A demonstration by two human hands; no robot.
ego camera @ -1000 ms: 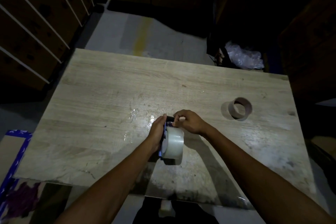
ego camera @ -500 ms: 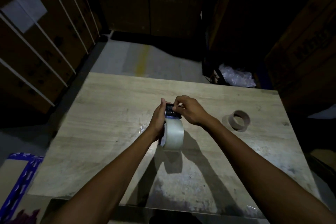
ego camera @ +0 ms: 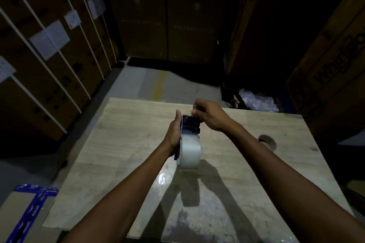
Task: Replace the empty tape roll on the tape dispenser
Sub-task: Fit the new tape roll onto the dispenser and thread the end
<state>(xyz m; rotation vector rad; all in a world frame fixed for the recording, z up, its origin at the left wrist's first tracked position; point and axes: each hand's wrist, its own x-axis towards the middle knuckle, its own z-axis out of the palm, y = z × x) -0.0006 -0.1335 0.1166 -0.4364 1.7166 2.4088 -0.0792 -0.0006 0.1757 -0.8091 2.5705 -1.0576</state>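
A dark blue tape dispenser carries a full roll of clear tape and hangs in the air above the middle of the wooden table. My left hand grips the dispenser's left side. My right hand pinches at the dispenser's top front end, where the tape end is too small and dark to make out. The empty brown cardboard core lies on the table to the right, apart from both hands.
Stacked cardboard boxes with white straps stand to the left, more boxes to the right. A crumpled clear plastic bag lies beyond the table's far right edge. A box with blue tape sits at lower left.
Both hands have lifted the dispenser with the roll up off the table and away from me. The view has tilted upward, showing more of the boxes.
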